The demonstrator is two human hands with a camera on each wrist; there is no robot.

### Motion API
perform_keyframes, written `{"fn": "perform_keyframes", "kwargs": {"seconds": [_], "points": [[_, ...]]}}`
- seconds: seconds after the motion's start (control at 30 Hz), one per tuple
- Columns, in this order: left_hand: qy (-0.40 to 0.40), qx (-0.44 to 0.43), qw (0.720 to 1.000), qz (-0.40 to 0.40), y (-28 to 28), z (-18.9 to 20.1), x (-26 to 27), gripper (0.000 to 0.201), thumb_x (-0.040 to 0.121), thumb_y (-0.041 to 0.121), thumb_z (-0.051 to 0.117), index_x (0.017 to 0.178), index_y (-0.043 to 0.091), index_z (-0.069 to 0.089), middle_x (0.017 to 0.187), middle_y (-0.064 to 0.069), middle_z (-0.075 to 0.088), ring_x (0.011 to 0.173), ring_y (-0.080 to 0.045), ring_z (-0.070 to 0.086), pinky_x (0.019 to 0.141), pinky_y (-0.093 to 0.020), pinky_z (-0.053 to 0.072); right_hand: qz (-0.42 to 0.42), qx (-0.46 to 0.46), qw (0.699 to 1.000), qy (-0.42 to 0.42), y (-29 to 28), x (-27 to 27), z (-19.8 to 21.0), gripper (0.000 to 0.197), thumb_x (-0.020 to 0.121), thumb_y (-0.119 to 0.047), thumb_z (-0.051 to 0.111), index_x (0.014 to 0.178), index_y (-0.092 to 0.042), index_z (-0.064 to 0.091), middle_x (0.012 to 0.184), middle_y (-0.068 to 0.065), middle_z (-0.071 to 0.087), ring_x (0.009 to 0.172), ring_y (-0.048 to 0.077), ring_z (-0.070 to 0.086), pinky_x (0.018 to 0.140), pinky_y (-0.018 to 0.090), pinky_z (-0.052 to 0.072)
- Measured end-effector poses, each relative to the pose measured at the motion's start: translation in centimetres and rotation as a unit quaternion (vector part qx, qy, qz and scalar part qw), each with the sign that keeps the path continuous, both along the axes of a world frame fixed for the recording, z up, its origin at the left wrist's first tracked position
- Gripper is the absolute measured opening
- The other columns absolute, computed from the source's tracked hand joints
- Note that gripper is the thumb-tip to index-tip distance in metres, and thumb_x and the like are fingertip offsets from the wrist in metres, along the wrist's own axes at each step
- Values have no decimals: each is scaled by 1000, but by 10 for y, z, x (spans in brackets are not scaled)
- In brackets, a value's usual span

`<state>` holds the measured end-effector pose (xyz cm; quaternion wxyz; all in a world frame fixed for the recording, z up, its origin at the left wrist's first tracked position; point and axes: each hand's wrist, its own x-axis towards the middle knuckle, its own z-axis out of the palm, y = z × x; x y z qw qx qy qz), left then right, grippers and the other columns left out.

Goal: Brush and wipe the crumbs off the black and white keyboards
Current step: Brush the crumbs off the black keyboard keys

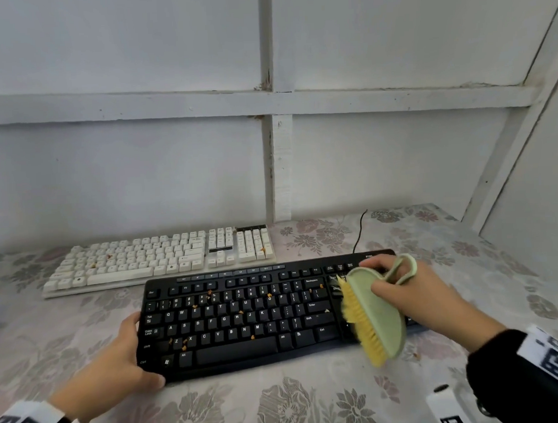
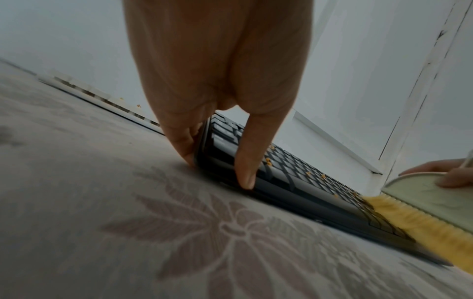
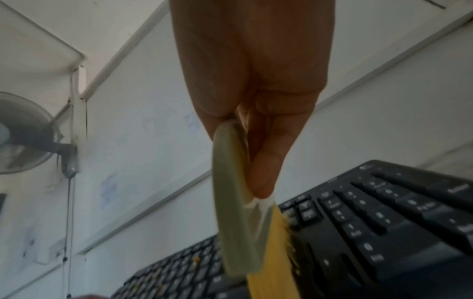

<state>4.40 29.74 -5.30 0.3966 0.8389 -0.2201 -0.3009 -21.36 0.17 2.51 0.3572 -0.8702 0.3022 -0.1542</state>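
Observation:
A black keyboard (image 1: 244, 318) lies near me on the flowered cloth, with orange crumbs (image 1: 253, 337) scattered over its keys. My left hand (image 1: 118, 362) grips its left end (image 2: 220, 157), thumb on the front edge and fingers behind. My right hand (image 1: 415, 295) holds a pale green brush (image 1: 376, 312) with yellow bristles (image 1: 359, 316). The bristles touch the keys just left of the number pad (image 3: 286, 232). Behind it a white keyboard (image 1: 158, 258) lies with a few crumbs on it (image 1: 108, 256).
A black cable (image 1: 358, 233) runs from the black keyboard toward the white panelled wall (image 1: 275, 166). A white tagged object (image 1: 446, 405) stands at the front right. A wall fan (image 3: 23, 133) shows in the right wrist view. Flowered cloth (image 1: 279, 403) covers the table.

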Motion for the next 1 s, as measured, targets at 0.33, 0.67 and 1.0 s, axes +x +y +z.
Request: {"fn": "perform_keyframes", "kwargs": {"seconds": [0.33,0.67,1.0], "points": [[10,-1,1000,-6,1,3,-1,106,56,-5,74,140,24,16,109,-2,58,96,-16,56,72,-29,45,-33,19,996,-82,-7,12,0,30,87,-8,54,103,-32,62,92,-8,66,76,9,61,52,5,43],[1,-5,1000,-7,1,7,-6,106,57,-6,73,141,22,15,107,-5,57,93,-17,57,68,-27,44,-32,8,994,-102,-3,0,21,27,87,-8,56,103,-29,65,92,-6,67,80,13,63,61,20,48],[-24,30,999,-12,0,13,-10,96,68,-8,70,141,22,15,103,-2,58,90,-16,58,66,-23,44,-17,4,998,-53,7,25,-5,31,85,-10,56,102,-35,62,91,-6,67,80,13,63,65,23,51]]}}
